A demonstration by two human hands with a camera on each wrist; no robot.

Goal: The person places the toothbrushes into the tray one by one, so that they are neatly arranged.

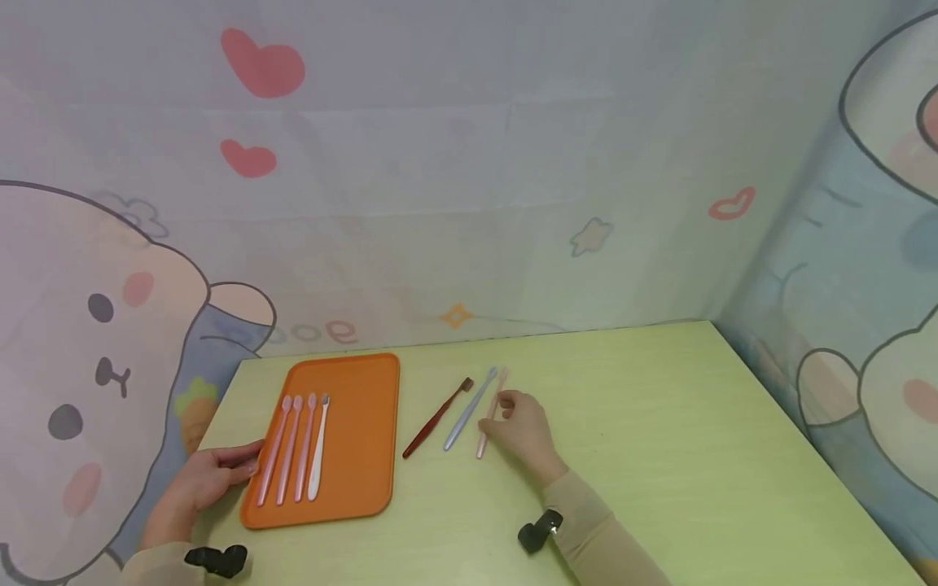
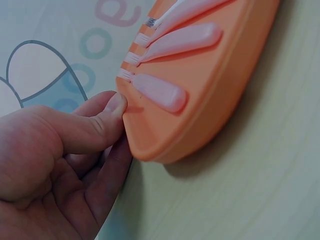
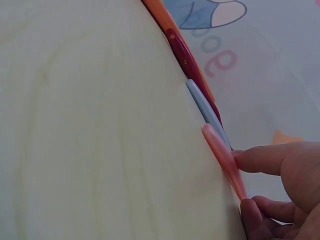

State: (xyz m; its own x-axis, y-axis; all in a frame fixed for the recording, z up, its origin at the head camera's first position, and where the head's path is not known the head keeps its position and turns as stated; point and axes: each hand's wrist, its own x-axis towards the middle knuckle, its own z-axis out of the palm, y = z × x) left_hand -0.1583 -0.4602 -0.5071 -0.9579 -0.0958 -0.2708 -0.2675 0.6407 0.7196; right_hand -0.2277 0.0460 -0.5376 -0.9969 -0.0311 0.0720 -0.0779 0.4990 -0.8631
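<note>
On green tabletop [image 1: 659,439] (cartoon backdrop [image 1: 469,163] behind), left hand [image 1: 208,482] grips tray [image 1: 359,439], right hand [image 1: 526,430] pinches pink toothbrush [image 3: 220,147].

Behind the pale yellow-green table [image 1: 696,439], with its faint wood grain, rises a pale, creased backdrop [image 1: 440,163] printed with pink hearts [image 1: 264,72]. To the table's left, a big cartoon animal [image 1: 154,317] (its face turned sideways) spreads over the print, while to the table's right a bluish panel [image 1: 813,268] meets the backdrop in a corner. Soft light falls over the table.
</note>
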